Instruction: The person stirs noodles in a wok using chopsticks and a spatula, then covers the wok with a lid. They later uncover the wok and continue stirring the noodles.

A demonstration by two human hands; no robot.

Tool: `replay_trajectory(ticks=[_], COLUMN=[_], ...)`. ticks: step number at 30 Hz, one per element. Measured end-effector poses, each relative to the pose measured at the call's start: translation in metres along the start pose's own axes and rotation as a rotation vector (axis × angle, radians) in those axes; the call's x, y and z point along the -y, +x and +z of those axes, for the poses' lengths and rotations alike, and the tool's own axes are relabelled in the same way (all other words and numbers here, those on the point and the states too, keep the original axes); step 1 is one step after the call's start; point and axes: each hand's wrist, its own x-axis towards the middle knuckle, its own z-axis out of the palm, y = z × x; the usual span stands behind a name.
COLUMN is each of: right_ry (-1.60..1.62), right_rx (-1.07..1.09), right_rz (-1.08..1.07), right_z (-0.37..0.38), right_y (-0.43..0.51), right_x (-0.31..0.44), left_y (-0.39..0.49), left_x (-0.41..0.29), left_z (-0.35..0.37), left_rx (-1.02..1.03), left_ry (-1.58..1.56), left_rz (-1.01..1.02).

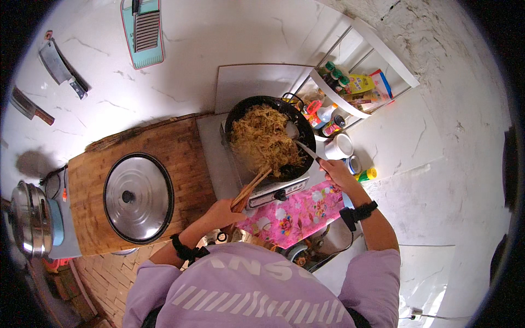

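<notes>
A black wok (310,141) sits on a gas stove (258,200), filled with shredded, noodle-like brown food (262,133). My right hand (338,174), at the wok's right rim, grips the handle of a metal spatula (307,150). Its rounded blade lies against the food's right side. In my left hand (219,214), in front of the wok, are wooden chopsticks (258,182) whose tips reach the food at the near rim. A brown wooden piece shows beside my fingers; whether it is a wok handle, I cannot tell.
Left of the stove, a metal lid (147,197) rests on a wooden board (192,156). A corner rack (342,98) with bottles and packets stands at the right, near a white tub (339,146). Pink floral cloth (295,213) hangs below the stove. Cleavers (57,65) hang on the wall.
</notes>
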Motion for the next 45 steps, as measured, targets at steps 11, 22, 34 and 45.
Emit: replay_trajectory(ticks=[11, 22, 34, 45], right_ry=[-0.564, -0.355, -0.263, -0.517], right_rx=[-0.575, -0.67, -0.633, -0.668], right_rz=[-0.257, -0.199, -0.328, -0.038], right_z=[0.057, 0.136, 0.159, 0.134], right_y=[-0.117, -0.135, -0.149, -0.115], right_x=[0.022, 0.018, 0.069, 0.038], left_y=[-0.005, -0.03, -0.044, -0.051], left_x=[-0.005, 0.001, -0.004, 0.004], left_z=[-0.012, -0.031, -0.036, -0.047], left_rx=[0.157, -0.033, 0.062, 0.151], left_ry=[0.021, -0.047, 0.004, 0.022], left_rz=[-0.148, 0.013, -0.006, -0.009])
